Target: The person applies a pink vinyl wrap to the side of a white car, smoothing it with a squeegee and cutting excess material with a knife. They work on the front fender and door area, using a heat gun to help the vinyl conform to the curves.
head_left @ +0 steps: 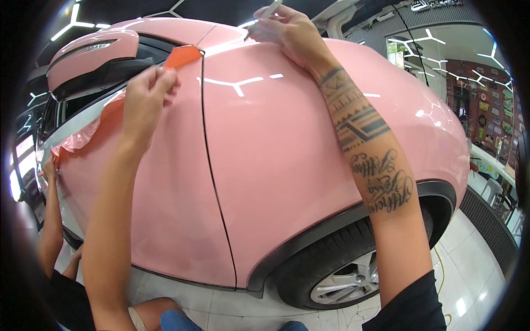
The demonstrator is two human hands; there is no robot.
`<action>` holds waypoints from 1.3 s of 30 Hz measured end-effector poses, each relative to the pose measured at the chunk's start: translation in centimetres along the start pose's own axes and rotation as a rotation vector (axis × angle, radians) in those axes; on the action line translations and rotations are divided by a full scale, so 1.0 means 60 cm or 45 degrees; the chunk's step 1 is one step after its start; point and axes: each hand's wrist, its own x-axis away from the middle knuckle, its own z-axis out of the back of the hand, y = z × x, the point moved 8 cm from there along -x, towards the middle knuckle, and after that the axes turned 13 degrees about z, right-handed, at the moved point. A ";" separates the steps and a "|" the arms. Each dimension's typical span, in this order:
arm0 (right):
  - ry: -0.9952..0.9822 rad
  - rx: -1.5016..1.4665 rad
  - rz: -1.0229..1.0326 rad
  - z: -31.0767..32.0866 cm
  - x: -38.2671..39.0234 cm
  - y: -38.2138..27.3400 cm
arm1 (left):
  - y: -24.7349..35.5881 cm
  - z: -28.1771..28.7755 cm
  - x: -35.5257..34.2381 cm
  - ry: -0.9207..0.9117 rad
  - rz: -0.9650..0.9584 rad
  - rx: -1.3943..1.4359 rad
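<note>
My left hand (150, 88) is closed in a pinch, slightly blurred, at the upper edge of the pink film (160, 182) on the car door. Just beyond its fingers a bright orange patch (185, 56) shows beside the door seam. A loose, wrinkled film edge (83, 137) runs left along the door, with more orange (113, 113) along it. Higher and to the right, my right hand (281, 26) grips a slim pale pen-like tool (271, 9). Its dark, narrow tip points down at the pink front fender (276, 127), near the fender's top edge.
A co-worker's hand (51, 167) holds the film's far-left end. The pink side mirror (94, 58) juts out above the door. Below the fender sits the front wheel (348, 284) on the tiled floor (469, 259). A yellow cord (441, 270) lies behind my right arm.
</note>
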 end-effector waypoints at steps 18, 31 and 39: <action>-0.153 0.376 -0.085 -0.120 0.000 0.034 | -0.156 0.036 0.154 -0.305 0.045 0.308; -0.164 0.408 -0.041 -0.128 0.004 0.031 | -0.160 0.045 0.155 -0.383 -0.071 0.382; -0.183 0.494 0.005 -0.121 0.000 0.034 | -0.159 0.042 0.155 -0.378 -0.117 0.353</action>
